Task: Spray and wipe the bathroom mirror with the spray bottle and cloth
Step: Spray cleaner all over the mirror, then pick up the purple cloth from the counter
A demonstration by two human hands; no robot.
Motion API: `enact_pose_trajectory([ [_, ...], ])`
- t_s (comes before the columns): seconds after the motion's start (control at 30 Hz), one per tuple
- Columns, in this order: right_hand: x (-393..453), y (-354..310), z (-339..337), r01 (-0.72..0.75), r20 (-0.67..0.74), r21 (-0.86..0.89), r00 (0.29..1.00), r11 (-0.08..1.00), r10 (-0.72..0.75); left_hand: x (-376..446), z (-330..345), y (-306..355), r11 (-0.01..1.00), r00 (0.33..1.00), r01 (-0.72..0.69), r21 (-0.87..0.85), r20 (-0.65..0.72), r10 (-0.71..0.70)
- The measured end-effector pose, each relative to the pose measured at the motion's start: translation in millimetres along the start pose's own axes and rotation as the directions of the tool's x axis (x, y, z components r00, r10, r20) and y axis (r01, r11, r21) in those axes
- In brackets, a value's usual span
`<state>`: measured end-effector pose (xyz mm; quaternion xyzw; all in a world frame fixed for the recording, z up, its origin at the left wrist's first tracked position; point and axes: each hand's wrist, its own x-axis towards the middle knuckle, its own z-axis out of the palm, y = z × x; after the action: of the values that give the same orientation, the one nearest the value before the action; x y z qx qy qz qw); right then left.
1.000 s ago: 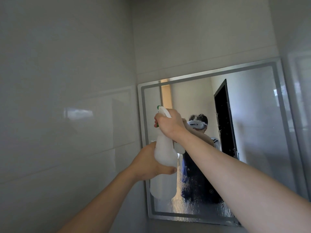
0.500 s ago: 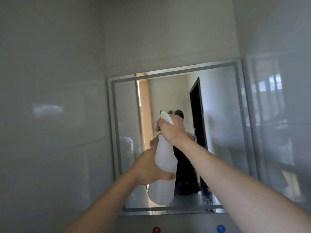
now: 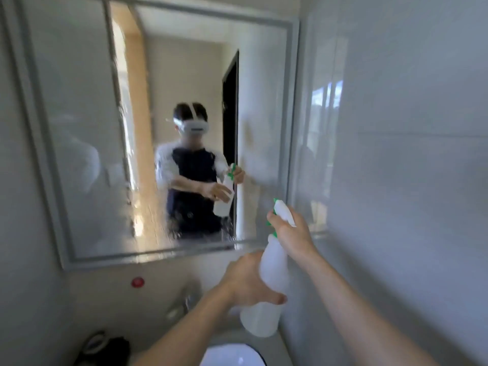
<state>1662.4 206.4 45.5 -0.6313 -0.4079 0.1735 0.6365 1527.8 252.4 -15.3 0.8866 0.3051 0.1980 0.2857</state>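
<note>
Head view, nearest first: a white basin (image 3: pixel 229 356) is showing at the bottom edge, with a dark object (image 3: pixel 105 350) to its left that is too blurred to name. Just above, the left hand (image 3: pixel 245 283) is wrapping its fingers round the lower body of the spray bottle (image 3: pixel 272 276), probably steadying the weight so the nozzle is not wobbling. The right hand (image 3: pixel 290 233) is gripping the neck and green trigger at the top, its grip clamped on the bottle, likely so that its fingers are free to pump. The bottle is being held upright, over the right side of the basin and below the mirror's lower right corner, with its nozzle pointing at the glass.

Further off, a tap (image 3: pixel 188 297) is standing behind the basin and a red button (image 3: pixel 138 282) is sitting on the wall above it. Beyond, the mirror (image 3: pixel 79 128) is hanging on the back wall; its lower part is looking streaked and beaded with wet, while the upper part is looking drier. Judging from that, the spraying step is well under way and the wiping has not begun. No cloth is showing anywhere. Glossy tiles (image 3: pixel 422 154) are lining the right wall close beside the bottle.
</note>
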Motion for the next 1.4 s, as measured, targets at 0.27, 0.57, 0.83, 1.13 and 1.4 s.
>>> enact_pose_trajectory([
  [0.27, -78.4, 99.3, -59.2, -0.295, 0.027, 0.057, 0.956, 0.954, 0.294, -34.9, 136.6, -8.3, 0.982, 0.972, 0.165, -0.095, 0.183, -0.146],
  [0.57, -139.0, 198.7, -70.4, -0.463, -0.029, -0.080, 0.887, 0.883, 0.462, -95.7, 273.7, -28.4, 0.894, 0.889, 0.400, -0.203, 0.324, -0.324],
  [0.83, -152.8, 241.1, -80.1, -0.422, -0.118, -0.183, 0.906, 0.888, 0.407, -86.5, 313.4, -57.8, 0.908, 0.863, 0.415, -0.059, 0.342, -0.372],
  [1.13, -177.0, 283.6, -79.5, -0.480, -0.112, -0.303, 0.876, 0.823, 0.469, -82.9, 343.4, -74.0, 0.896, 0.839, 0.412, 0.165, 0.316, -0.443],
  [1.4, -195.3, 309.3, -72.5, -0.375, -0.020, -0.495, 0.907, 0.784, 0.421, -87.4, 349.8, -88.3, 0.912, 0.854, 0.295, 0.284, 0.350, -0.385],
])
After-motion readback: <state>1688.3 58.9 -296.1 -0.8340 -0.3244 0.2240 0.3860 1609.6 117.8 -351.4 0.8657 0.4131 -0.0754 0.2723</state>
